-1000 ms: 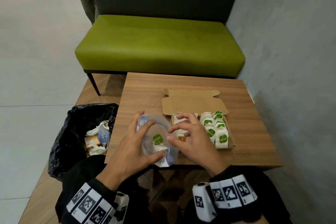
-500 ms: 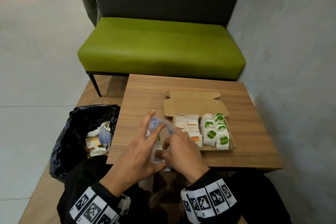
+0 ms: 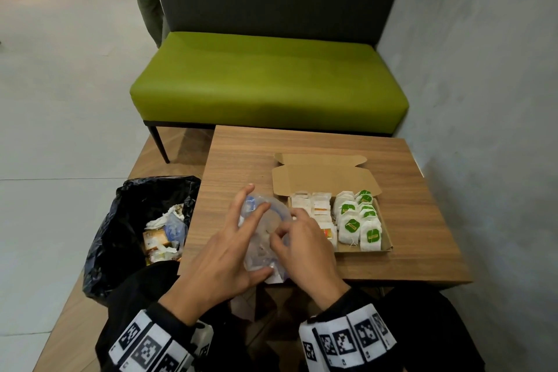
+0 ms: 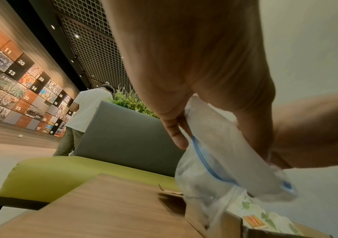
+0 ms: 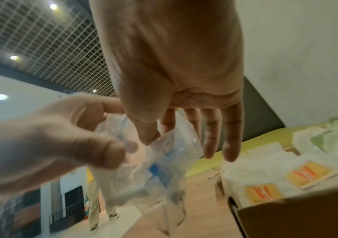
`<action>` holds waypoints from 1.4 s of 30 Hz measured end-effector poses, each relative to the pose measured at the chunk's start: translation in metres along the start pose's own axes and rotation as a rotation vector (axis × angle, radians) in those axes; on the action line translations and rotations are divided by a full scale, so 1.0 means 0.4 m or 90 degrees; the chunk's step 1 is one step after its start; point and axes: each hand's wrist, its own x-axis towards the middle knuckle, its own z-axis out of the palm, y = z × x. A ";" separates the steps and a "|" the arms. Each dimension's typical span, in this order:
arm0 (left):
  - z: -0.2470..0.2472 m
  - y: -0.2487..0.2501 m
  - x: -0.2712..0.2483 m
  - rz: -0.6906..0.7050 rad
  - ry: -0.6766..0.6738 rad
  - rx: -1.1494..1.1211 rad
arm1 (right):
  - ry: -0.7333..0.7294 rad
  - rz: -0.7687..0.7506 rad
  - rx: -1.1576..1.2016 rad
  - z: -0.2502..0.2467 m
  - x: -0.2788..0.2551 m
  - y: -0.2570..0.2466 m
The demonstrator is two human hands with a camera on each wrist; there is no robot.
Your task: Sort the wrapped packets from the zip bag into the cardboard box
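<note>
A clear zip bag with a blue seal is held just above the table's near edge. My left hand holds it, thumb under it and fingers spread over its top. My right hand pinches the plastic at the bag's mouth with thumb and forefinger, seen close in the right wrist view on the zip bag. What the bag holds is hidden. To the right, the open cardboard box holds rows of orange-labelled packets and green-labelled packets.
A wooden table stands against a grey wall. A black bin bag with rubbish sits on the floor left of the table. A green bench is behind. A person stands far off.
My right hand has moved left from over the box to the bag's mouth and closed on it. The green-labelled packet seen inside the bag a second ago is out of sight.
</note>
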 end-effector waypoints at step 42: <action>0.013 0.102 0.100 -0.145 0.155 -0.598 | -0.021 -0.066 0.512 -0.153 -0.004 0.093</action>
